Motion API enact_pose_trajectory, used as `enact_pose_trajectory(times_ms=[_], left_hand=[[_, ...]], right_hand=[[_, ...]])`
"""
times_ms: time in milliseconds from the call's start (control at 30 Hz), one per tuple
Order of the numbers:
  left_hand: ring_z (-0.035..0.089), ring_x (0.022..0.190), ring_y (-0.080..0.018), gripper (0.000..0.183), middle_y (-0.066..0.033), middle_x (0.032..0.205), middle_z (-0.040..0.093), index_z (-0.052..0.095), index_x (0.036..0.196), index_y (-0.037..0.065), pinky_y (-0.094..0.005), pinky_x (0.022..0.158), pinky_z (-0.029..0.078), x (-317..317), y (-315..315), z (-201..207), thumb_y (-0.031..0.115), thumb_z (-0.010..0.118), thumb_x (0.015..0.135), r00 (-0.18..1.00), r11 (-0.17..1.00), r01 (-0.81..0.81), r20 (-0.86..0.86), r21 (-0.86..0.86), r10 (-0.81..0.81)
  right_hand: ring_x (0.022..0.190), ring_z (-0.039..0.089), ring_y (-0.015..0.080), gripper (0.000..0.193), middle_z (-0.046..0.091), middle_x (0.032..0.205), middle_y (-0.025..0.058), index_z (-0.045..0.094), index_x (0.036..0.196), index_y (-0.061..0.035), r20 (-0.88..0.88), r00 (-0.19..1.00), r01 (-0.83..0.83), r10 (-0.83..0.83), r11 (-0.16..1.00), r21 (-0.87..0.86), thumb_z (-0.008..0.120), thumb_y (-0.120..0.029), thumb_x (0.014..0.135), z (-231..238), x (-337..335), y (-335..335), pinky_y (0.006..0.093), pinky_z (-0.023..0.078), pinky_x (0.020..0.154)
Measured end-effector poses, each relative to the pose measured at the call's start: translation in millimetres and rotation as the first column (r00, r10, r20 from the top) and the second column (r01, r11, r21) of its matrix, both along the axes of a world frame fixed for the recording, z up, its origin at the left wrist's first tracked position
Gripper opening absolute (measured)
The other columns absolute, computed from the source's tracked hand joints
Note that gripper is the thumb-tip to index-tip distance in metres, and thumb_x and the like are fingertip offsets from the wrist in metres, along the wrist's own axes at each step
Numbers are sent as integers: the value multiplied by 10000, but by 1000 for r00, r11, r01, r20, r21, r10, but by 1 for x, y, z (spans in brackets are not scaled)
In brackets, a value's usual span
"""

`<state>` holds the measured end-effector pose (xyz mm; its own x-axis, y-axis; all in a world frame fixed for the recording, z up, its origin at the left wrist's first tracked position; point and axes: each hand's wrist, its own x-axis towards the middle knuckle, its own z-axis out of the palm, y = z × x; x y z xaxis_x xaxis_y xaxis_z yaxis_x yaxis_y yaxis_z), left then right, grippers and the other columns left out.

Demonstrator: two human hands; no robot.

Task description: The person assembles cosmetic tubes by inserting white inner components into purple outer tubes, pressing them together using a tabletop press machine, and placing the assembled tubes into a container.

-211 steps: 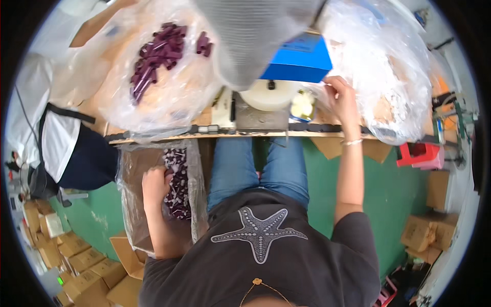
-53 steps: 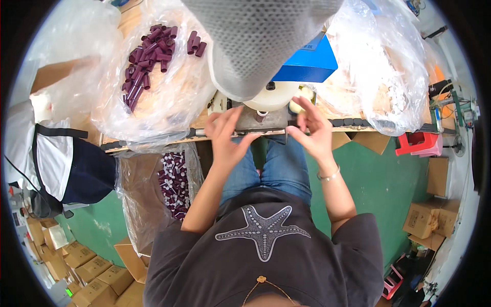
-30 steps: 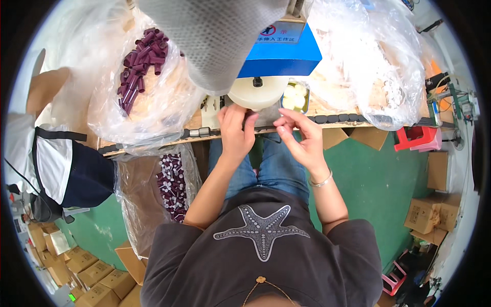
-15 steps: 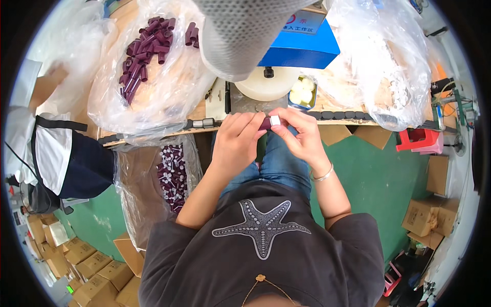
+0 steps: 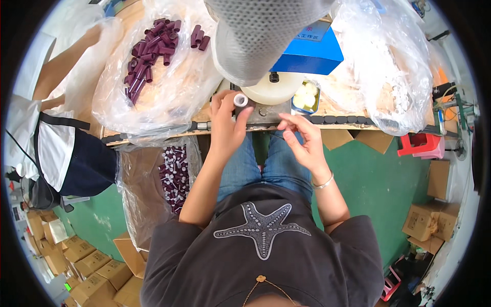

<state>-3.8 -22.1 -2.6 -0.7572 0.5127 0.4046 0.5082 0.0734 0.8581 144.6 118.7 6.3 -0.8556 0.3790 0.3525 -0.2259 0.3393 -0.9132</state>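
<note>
Pinches a white-ended dark tube [image 5: 240, 101] between thumb and fingers of the left hand [image 5: 226, 122], just beside the pale disc [image 5: 273, 91], with right hand [image 5: 303, 137] half-open, seemingly empty, apparently mid-fitting and calling for careful alignment next.

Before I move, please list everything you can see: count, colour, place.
table: one, light wood, upper part
tubes: many, purple, table's left
held tube: one, purple, white-ended, in left hand
machine housing: one, blue, top middle
round part: one, off-white, before machine housing
mesh object: one, grey, top middle
tray: one, blue, right of round part
tray pieces: several, pale yellow, in tray
white pieces: many, white, table's right
lined carton: one, brown, below table's left
mixed parts: many, purple and white, in lined carton
stool: one, red, right
boxes: several, brown, both sides
co-worker: one, white and navy clothes, left
left hand: one, bare, front edge
right hand: one, empty, right of left hand
</note>
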Motion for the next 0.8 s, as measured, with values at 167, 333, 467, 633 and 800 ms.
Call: enact_pose_trajectory(times_ms=[167,333,467,633,800], left_hand=[[381,1162,-345,337,-25,1276,558,659,1102,126,-513,945,228,-7,22,-9,133,714,769,965,968,-81,-260,-237,17],[392,1183,-345,357,-95,1233,570,655,1123,89,-498,982,264,-9,12,-16,157,724,779,945,959,-115,-325,-258,26],[426,1127,-311,413,-88,1193,589,655,1143,81,-429,995,291,-5,-12,-15,154,755,749,900,952,-270,-388,-146,196],[430,1101,-297,471,-76,1175,610,655,1155,80,-425,989,304,0,-28,-14,144,790,709,904,931,-312,-359,-188,230],[428,1101,-312,411,-51,1157,640,671,1107,96,-443,975,300,3,3,-11,196,778,723,925,942,-247,-343,-228,160]], right_hand=[[693,548,118,286,641,862,55,643,1138,5,7,1000,-3,3,1000,30,660,-55,859,-6,10,3,247,452,633],[724,556,124,263,649,859,56,657,1117,11,54,998,36,-36,999,12,656,-77,869,-10,20,8,248,455,668],[730,561,124,260,658,864,58,658,1118,9,48,996,73,-71,997,-34,654,-82,874,-17,24,11,246,457,674],[735,563,120,234,655,857,60,664,1099,12,75,995,75,-71,996,-48,650,-55,875,-22,21,7,243,456,677],[738,567,120,229,641,836,61,662,1091,21,102,994,38,-34,999,-38,654,-45,872,-15,20,-3,242,457,676]])
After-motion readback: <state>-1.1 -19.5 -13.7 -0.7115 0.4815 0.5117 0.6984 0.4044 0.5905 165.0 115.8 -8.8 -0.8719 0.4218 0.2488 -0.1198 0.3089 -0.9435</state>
